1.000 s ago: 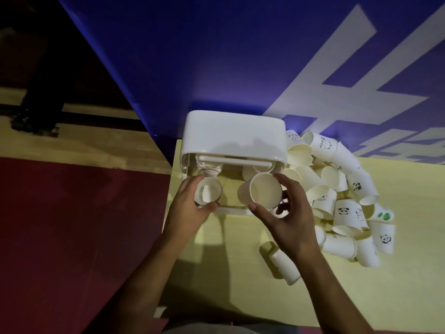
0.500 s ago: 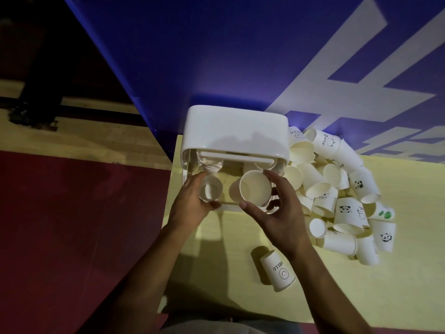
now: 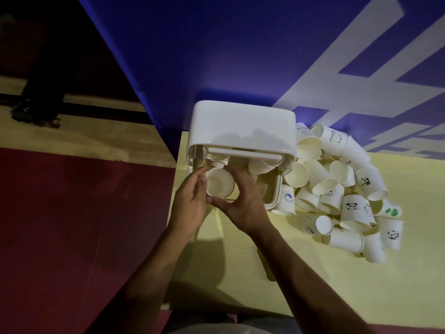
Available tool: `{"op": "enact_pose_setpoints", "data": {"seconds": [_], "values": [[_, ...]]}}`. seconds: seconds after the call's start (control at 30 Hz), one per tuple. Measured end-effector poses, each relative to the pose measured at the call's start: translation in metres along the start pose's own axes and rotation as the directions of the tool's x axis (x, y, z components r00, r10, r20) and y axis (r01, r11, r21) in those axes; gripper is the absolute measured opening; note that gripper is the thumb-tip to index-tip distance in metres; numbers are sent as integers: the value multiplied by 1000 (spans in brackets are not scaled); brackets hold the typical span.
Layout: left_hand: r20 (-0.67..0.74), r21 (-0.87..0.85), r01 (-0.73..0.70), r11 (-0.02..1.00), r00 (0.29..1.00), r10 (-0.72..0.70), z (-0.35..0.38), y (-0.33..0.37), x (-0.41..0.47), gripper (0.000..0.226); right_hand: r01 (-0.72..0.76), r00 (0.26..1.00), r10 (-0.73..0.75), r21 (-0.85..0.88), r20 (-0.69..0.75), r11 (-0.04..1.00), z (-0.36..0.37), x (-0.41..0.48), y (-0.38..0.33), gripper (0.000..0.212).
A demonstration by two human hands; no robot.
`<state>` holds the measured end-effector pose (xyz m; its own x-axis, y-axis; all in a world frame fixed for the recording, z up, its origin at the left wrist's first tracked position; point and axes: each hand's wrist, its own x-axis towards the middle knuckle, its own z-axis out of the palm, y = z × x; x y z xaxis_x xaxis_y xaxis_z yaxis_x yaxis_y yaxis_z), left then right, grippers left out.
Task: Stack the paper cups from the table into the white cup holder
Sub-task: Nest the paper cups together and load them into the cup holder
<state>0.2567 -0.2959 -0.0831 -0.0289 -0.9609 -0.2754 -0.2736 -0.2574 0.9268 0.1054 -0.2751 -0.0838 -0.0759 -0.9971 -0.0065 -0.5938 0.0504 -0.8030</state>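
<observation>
The white cup holder [image 3: 243, 126] stands at the table's far left corner, against the blue wall. Stacked cups [image 3: 262, 166] show under its front bar. At its left slot, a white paper cup [image 3: 220, 183] faces me with its mouth open. My left hand [image 3: 190, 206] holds the cup's left side, thumb on the rim. My right hand [image 3: 243, 201] curls round its right side, thumb under it and fingers over it. A heap of loose paper cups [image 3: 346, 189], some with panda or "Dear" prints, lies right of the holder.
The yellow table [image 3: 313, 285] has its left edge just beside the holder, with red floor [image 3: 72, 225] below. The blue wall with white markings [image 3: 265, 56] rises behind. The cup heap reaches toward the table's right side.
My right hand has carried its paper cup left from the holder's middle to the left slot, where my left hand was. Both hands now meet on one cup.
</observation>
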Motion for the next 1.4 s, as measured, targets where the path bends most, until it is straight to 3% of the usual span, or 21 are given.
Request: {"op": "enact_pose_setpoints", "data": {"seconds": [0.33, 0.57, 0.67, 0.73, 0.8, 0.87, 0.93, 1.0, 1.1, 1.17, 1.27, 1.33, 1.4], "values": [[74, 265, 16, 964, 997, -37, 1, -34, 17, 35, -118, 981, 110, 44, 158, 992, 20, 7, 20, 83], [94, 342, -25, 939, 996, -8, 0, -38, 21, 38, -170, 975, 157, 73, 158, 983, 22, 5, 18, 84], [39, 371, -45, 927, 999, 33, 1, -27, 14, 39, -171, 974, 158, 72, 159, 983, 14, -2, 17, 88], [-41, 409, -123, 904, 987, 153, 2, -13, 0, 39, -207, 973, 199, 65, 115, 976, 3, -13, 23, 86], [-46, 405, -278, 871, 945, 324, 7, 0, -20, 35, -237, 970, 235, 44, 56, 970, -14, -29, 30, 74], [110, 394, -396, 829, 916, 385, 23, 8, -43, 36, -249, 967, 252, 63, -37, 966, -37, -53, 41, 53], [382, 390, -497, 776, 853, 355, 54, 10, -63, 42, -291, 943, 304, 103, -137, 951, -64, -80, 51, 38], [616, 402, -604, 688, 735, 285, 90, 4, -78, 52, -346, 905, 369, 140, -210, 928, -91, -105, 63, 30], [815, 420, -745, 518, 560, 145, 151, -14, -93, 68, -409, 851, 441, 165, -286, 897, -130, -143, 86, 24], [859, 479, -796, 371, 512, -11, 182, -21, -101, 84, -449, 811, 489, 194, -321, 872, -153, -165, 100, 21], [874, 480, -870, 112, 464, -141, 217, -28, -113, 85, -486, 767, 540, 237, -346, 841, -181, -198, 120, 17], [878, 460, -886, 59, 443, -181, 226, -36, -117, 82, -503, 748, 568, 265, -343, 823, -194, -216, 134, 19], [876, 464, -880, 100, 440, -197, 230, -44, -117, 81, -526, 733, 597, 284, -326, 802, -206, -231, 149, 20]]}}
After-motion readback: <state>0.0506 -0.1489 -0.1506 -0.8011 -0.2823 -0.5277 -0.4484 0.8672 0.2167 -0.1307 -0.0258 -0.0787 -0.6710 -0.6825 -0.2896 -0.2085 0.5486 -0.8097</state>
